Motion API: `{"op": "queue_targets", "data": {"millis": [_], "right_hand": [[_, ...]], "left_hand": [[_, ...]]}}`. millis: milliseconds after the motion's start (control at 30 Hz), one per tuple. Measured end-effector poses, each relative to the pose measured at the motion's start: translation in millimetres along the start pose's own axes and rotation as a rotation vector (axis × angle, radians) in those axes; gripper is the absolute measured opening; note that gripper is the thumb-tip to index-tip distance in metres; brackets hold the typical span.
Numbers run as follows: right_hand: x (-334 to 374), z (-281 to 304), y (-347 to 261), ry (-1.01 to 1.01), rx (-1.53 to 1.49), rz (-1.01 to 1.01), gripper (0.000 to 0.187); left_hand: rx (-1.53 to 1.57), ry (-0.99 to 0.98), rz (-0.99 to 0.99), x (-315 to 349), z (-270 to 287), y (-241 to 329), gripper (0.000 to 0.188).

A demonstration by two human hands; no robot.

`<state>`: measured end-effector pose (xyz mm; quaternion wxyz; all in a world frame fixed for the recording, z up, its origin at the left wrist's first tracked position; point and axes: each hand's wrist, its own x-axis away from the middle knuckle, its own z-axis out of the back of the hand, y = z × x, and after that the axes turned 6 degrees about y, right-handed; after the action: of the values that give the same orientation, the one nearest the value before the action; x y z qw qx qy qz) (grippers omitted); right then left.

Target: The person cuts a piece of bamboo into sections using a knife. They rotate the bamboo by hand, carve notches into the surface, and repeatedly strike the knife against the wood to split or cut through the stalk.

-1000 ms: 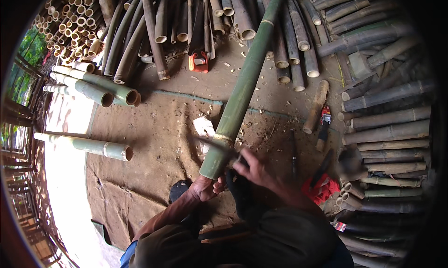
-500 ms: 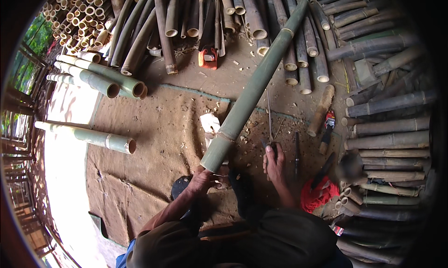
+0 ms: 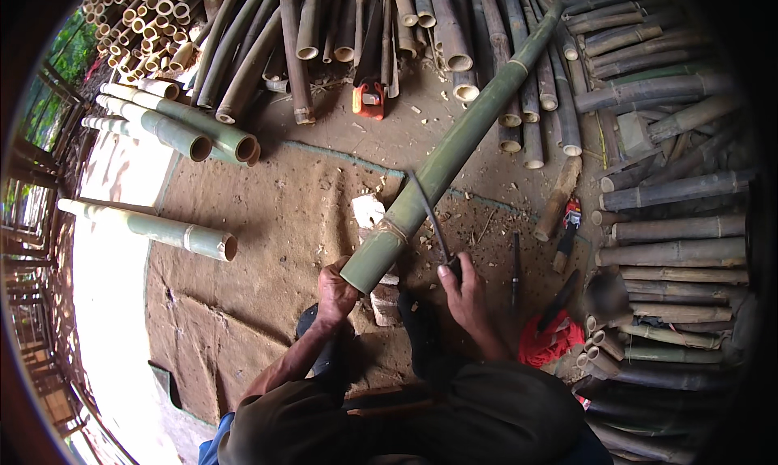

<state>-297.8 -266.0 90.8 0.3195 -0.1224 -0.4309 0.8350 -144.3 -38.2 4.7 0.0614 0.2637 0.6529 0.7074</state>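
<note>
My right hand (image 3: 466,291) had dropped off the green bamboo pole (image 3: 442,164) and closed on a thin blade (image 3: 429,214) laid against its right side, while my left hand (image 3: 334,291) gripped its cut end over the burlap mat (image 3: 267,246), ready for cutting.

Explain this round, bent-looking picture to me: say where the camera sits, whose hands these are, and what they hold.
The camera is worn on a person's head and looks down; its wide lens bends straight edges. No machine here, just two bare hands. The left hand grips the near end of a long green bamboo pole that slants away over a brown mat. The right hand holds a thin dark blade by its handle, laid against the pole. Around them lie stacked bamboo poles, cut green bamboo pieces, a red tool and wood chips.
</note>
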Motion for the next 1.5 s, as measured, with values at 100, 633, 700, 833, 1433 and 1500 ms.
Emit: {"op": "queue_targets", "data": {"millis": [100, 633, 700, 833, 1433, 1500], "right_hand": [[9, -6, -27, -0.146, 0.159, 0.194, 0.044], [-27, 8, -26, 0.089, 0.343, 0.109, 0.042], [-34, 11, -53, -0.171, 0.343, 0.100, 0.041], [-11, 2, -48, -0.183, 0.408, 0.425, 0.041], [-6, -14, -16, -0.145, 0.266, 0.474, 0.036], [-20, -18, -3, 0.140, 0.281, 0.127, 0.032]], "left_hand": [[-0.213, 0.135, -0.181, -4, 2, 7, 0.021], [-0.515, 0.089, -0.315, 8, -6, 53, 0.036], [-0.558, 0.132, -0.329, 9, 8, 49, 0.037], [-0.548, 0.114, -0.344, 8, 7, 49, 0.037], [-0.152, -0.026, 0.099, -2, 3, 7, 0.030], [-0.152, 0.009, -0.017, -1, -4, -16, 0.030]]}}
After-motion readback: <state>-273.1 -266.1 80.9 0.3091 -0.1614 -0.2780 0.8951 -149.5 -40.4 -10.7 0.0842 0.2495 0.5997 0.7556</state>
